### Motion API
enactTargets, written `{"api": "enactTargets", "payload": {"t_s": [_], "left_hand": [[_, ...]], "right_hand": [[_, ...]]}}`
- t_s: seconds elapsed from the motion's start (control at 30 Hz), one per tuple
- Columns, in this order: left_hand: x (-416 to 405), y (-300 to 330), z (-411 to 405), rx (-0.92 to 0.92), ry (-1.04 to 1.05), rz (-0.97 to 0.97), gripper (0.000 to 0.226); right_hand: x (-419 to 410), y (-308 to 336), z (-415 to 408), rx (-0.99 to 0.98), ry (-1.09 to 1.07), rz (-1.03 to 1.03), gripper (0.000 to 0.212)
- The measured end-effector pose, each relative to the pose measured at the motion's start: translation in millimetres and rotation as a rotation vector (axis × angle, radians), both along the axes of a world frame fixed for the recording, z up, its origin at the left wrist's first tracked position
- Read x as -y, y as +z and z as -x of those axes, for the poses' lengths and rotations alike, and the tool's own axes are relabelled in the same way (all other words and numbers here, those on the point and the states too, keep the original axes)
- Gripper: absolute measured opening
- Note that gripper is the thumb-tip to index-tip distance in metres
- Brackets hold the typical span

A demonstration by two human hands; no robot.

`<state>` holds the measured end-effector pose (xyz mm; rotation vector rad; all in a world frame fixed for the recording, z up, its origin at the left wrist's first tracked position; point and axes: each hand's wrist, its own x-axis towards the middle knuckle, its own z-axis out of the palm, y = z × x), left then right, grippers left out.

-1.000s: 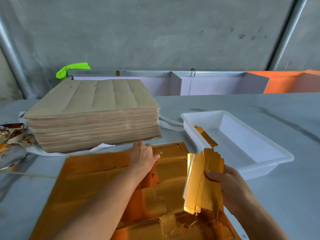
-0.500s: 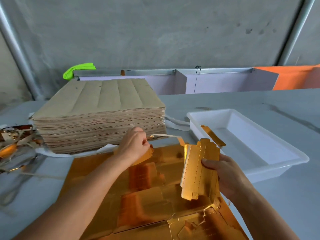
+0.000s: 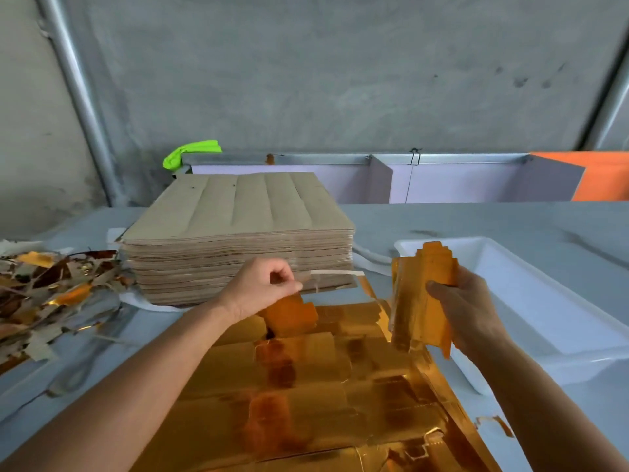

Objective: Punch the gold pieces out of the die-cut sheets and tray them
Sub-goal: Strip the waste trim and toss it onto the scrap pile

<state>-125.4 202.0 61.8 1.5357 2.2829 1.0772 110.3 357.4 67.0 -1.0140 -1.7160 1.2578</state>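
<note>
Gold sheet cut off at bottom edge; white tray near corner hidden (behind right forearm).

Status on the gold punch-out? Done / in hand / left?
Done: scrap pile built up at left. In hand: right hand grips a bundle of punched pieces; left hand pulls another piece and a thin strip off the gold sheet. Left: white tray looks nearly empty, tall brown stack untouched.
</note>
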Motion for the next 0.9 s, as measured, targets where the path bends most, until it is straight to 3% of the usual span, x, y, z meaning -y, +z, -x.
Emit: {"api": "enactTargets", "payload": {"t_s": [0.07, 0.3, 0.4, 0.53, 0.63, 0.73, 0.9], "left_hand": [[5.8, 7.0, -1.9, -0.013, -0.005, 0.014, 0.014], [28.4, 20.8, 0.2, 0.157, -0.127, 0.134, 0.032], [38.1, 25.2, 7.1, 0.198, -0.152, 0.143, 0.033], [49.3, 31.1, 17.9, 0.262, -0.168, 0.106, 0.023], [50.8, 34.0, 26.0, 0.309, -0.147, 0.058, 0.021], [38.8, 33.5, 25.2, 0.342, -0.093, -0.013, 0.023], [5.7, 30.2, 10.4, 0.260, -0.002, -0.094, 0.019]], "right_hand": [[-4.7, 6.7, 5.7, 0.019, -0.030, -0.081, 0.013], [-32.9, 14.2, 39.0, 0.091, -0.056, -0.307, 0.020], [-42.3, 6.2, 56.5, 0.229, -0.049, -0.422, 0.040], [-28.9, -13.2, 83.0, 0.511, 0.219, -0.551, 0.069], [-10.3, -29.4, 101.4, 0.627, 0.443, -0.582, 0.055], [7.1, -30.8, 114.5, 0.456, 0.554, -0.532, 0.023], [24.3, -25.4, 107.4, 0.240, 0.609, -0.417, 0.026]]}}
